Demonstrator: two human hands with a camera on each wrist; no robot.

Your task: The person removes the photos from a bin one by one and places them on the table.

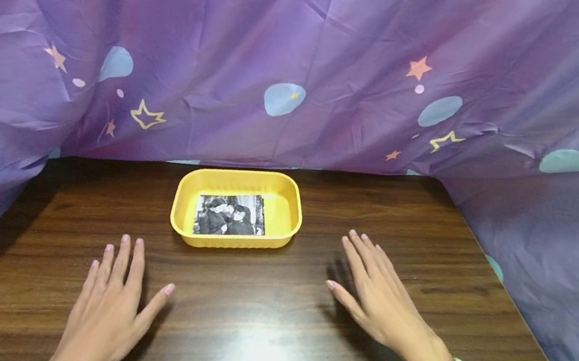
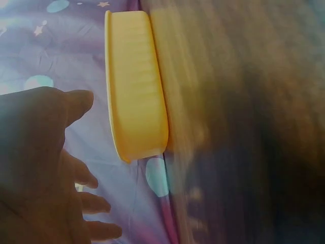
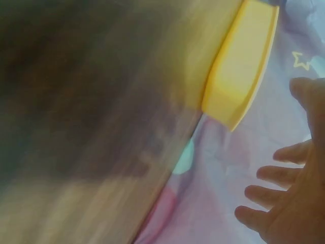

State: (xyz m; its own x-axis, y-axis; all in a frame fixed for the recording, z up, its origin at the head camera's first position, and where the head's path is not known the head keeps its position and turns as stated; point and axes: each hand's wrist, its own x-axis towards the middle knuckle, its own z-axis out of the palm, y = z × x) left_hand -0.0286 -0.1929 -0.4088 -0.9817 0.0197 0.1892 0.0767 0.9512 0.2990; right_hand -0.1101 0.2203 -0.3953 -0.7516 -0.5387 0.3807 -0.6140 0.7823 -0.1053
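Left grip (image 1: 107, 309), right grip (image 1: 387, 305) — both straight-fingered, yellow tray (image 1: 279, 210) beyond, monochrome photo (image 1: 229, 215) inside

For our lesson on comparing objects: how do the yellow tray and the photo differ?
The tray is yellow; the photo is black-and-white. The tray has raised walls; the photo looks flat. The tray is larger than the photo, which lies inside it. Both are roughly rectangular.
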